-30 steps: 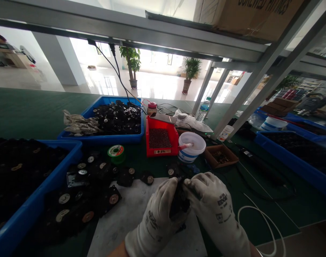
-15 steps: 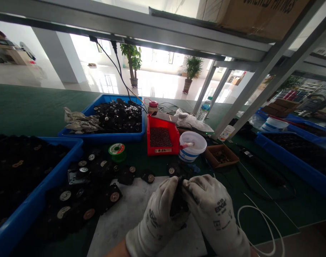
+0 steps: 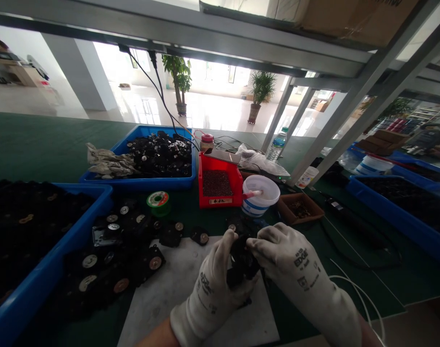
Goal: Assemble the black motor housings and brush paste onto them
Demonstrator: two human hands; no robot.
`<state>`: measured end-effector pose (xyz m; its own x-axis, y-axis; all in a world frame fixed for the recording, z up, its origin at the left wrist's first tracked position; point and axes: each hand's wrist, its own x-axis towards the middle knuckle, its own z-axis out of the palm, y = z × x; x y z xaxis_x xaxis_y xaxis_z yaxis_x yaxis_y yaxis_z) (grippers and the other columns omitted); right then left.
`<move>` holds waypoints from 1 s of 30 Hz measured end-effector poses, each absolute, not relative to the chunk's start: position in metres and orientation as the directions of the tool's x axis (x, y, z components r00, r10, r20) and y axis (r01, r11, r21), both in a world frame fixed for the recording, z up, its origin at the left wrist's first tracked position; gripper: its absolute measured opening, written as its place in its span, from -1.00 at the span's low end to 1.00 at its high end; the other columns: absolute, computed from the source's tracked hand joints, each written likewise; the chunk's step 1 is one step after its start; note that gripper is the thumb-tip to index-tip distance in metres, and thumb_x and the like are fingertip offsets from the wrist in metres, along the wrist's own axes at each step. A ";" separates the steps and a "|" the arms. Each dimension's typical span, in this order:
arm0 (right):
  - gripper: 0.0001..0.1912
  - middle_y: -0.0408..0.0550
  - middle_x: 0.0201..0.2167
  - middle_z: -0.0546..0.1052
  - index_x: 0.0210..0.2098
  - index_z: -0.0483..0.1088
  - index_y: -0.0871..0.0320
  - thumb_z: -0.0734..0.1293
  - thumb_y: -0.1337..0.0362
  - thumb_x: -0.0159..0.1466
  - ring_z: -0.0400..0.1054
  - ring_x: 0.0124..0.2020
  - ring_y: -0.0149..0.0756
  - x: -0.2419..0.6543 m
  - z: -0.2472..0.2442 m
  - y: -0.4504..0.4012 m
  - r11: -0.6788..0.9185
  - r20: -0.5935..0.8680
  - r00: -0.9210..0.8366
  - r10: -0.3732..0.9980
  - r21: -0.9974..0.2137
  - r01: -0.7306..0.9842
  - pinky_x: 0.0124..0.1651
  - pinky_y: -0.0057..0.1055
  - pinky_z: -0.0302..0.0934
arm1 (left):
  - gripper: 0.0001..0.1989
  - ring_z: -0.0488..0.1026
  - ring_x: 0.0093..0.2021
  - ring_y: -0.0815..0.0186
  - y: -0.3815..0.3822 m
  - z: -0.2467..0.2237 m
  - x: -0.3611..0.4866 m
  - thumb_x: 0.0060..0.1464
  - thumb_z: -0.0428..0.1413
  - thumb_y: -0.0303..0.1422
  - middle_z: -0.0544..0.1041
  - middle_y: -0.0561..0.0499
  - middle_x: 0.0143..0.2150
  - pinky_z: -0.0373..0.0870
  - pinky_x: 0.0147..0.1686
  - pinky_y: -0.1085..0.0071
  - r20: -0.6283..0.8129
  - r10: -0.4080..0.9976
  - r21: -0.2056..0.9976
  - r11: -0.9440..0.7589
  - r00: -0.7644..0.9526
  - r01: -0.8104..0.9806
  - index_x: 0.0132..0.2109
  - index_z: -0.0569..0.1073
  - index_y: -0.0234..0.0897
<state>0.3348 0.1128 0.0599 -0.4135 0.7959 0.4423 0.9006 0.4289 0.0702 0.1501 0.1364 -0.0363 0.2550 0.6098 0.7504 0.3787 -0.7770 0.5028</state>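
Over white slab | left hand grasping black component | right hand grasping it too

bright windows light a glossy floor beside a white pillar.

The word "EDGE" is printed on the left glove and on the right glove. The red tray has a white label on its front, but the writing is too small to read.
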 end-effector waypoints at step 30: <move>-0.92 -0.04 -0.26 0.59 -0.23 0.60 0.07 0.45 0.38 0.37 0.44 -0.33 -0.22 0.350 0.058 0.144 0.562 0.128 -0.562 0.817 0.040 0.827 -0.29 -0.33 0.27 | 0.05 0.59 0.19 -0.04 0.135 -0.035 0.148 0.09 0.37 -0.38 0.49 -0.33 0.26 0.66 0.11 0.03 0.556 0.763 0.716 -0.641 0.328 0.277 0.54 -0.09 -0.18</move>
<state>0.3500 0.1435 0.0580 -0.5615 0.8174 0.1285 0.8265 0.5615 0.0395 0.1483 0.1352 -0.0351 0.3283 0.7632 0.5565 0.2767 -0.6410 0.7159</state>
